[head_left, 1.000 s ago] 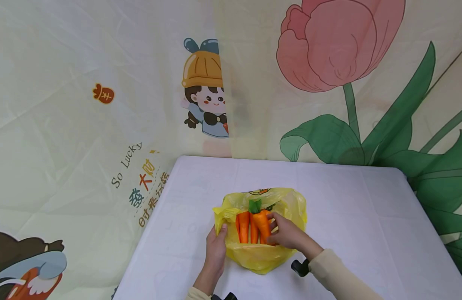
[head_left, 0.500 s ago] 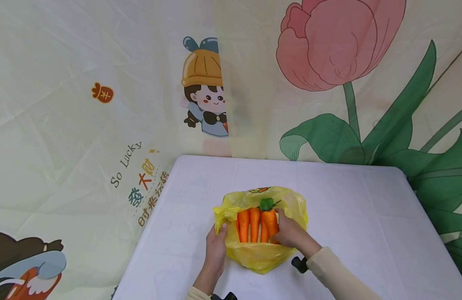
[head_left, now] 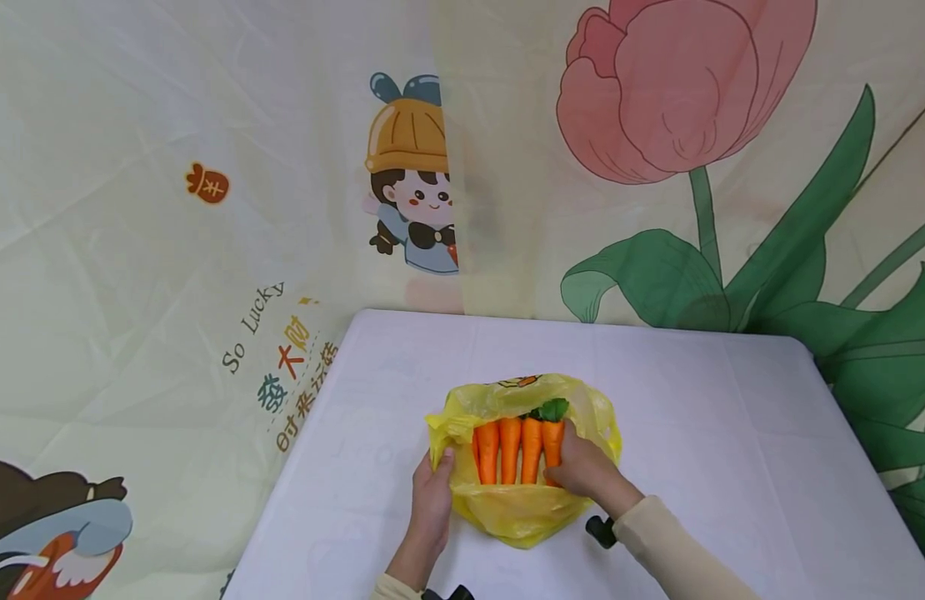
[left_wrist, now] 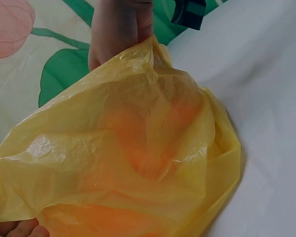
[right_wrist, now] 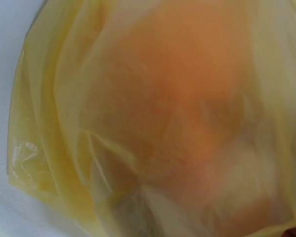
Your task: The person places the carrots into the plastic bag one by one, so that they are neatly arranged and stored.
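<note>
A thin yellow plastic bag (head_left: pixel 507 508) lies with its mouth spread on the table. Inside it several orange carrots (head_left: pixel 510 450) stand side by side, with green leaves at the top of the rightmost carrot (head_left: pixel 552 442). My left hand (head_left: pixel 431 500) pinches the bag's left edge, thumb on the inner side. At the bag's right side my right hand (head_left: pixel 586 467) reaches into the mouth and grips the rightmost carrot; most of its fingers are hidden. In the right wrist view the yellow plastic (right_wrist: pixel 49 123) covers nearly everything, with blurred orange behind it.
The table (head_left: pixel 732 450) has a white cloth over it. Behind it hangs a cream backdrop (head_left: pixel 507 167) printed with a pink tulip, green leaves and cartoon figures. A dark wrist-camera mount (head_left: pixel 601 532) sits under my right wrist.
My right hand has carried the leafy carrot rightward and lower into the bag, lining it up beside the others. The left hand has stayed at the bag's left edge.
</note>
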The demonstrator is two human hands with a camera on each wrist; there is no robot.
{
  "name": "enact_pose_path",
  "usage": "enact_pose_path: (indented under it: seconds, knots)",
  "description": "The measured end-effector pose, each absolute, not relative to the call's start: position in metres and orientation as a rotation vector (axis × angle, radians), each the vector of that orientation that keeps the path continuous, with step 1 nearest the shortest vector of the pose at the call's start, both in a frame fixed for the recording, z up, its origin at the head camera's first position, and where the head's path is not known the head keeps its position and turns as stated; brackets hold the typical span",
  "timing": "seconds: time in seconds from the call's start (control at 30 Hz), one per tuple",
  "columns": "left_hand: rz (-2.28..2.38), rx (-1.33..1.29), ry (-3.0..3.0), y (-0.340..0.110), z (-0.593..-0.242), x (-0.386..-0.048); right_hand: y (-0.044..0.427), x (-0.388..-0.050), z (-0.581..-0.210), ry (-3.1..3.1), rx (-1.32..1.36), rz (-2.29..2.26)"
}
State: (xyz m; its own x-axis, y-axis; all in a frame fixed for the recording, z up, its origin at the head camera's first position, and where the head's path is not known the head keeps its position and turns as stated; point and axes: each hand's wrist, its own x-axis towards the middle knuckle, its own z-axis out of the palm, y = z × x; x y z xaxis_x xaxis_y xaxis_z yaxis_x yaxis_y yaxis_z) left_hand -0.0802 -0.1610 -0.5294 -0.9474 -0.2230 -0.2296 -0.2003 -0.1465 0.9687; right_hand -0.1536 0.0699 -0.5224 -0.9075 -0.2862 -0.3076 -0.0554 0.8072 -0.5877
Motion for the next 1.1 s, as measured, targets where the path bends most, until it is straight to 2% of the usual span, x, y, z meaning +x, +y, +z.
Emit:
enact_pose_path:
  seconds: [1.1]
  knots:
    - [-2.318, 0.494, -2.051, -0.1587, -0.534, -0.0851, 0.0697, -0.15, -0.5221, 2.647, -0.314, -0.591]
